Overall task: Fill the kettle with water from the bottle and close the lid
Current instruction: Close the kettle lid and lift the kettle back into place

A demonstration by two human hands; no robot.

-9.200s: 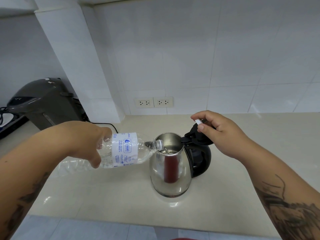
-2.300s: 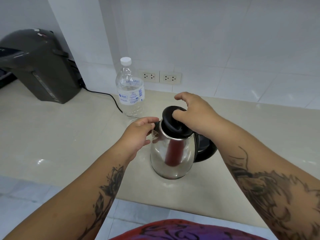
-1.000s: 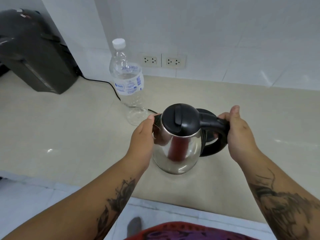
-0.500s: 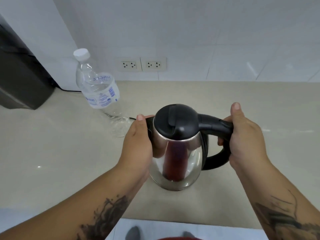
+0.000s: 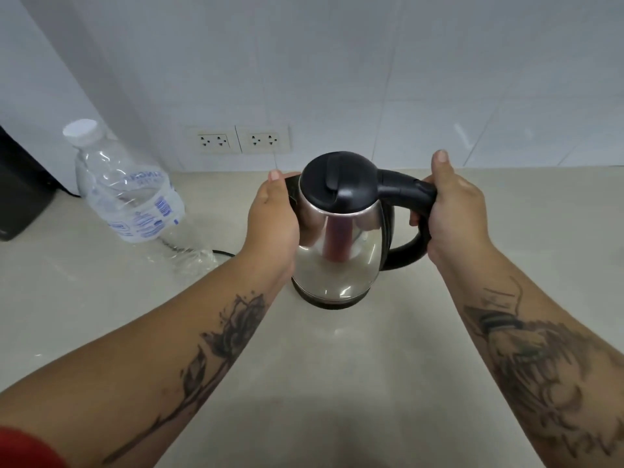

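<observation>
The steel kettle [image 5: 337,265] stands on the beige counter [image 5: 337,366] in the middle of view, its black lid [image 5: 337,184] down and closed. My left hand [image 5: 273,217] wraps the kettle's left side near the spout. My right hand [image 5: 452,211] grips the black handle [image 5: 405,194] on the right. The clear water bottle [image 5: 128,194], capped in white, stands to the left of the kettle, apart from both hands.
A dark appliance [image 5: 20,197] sits at the far left edge. Its black cord [image 5: 219,253] runs on the counter behind the bottle toward my left wrist. Two wall sockets [image 5: 243,140] are on the tiled wall behind the kettle.
The lid was shut and my right hand moved from it to the handle. Both hands keep hold of the kettle; the view has shifted, with the kettle now further from the counter's front edge.
</observation>
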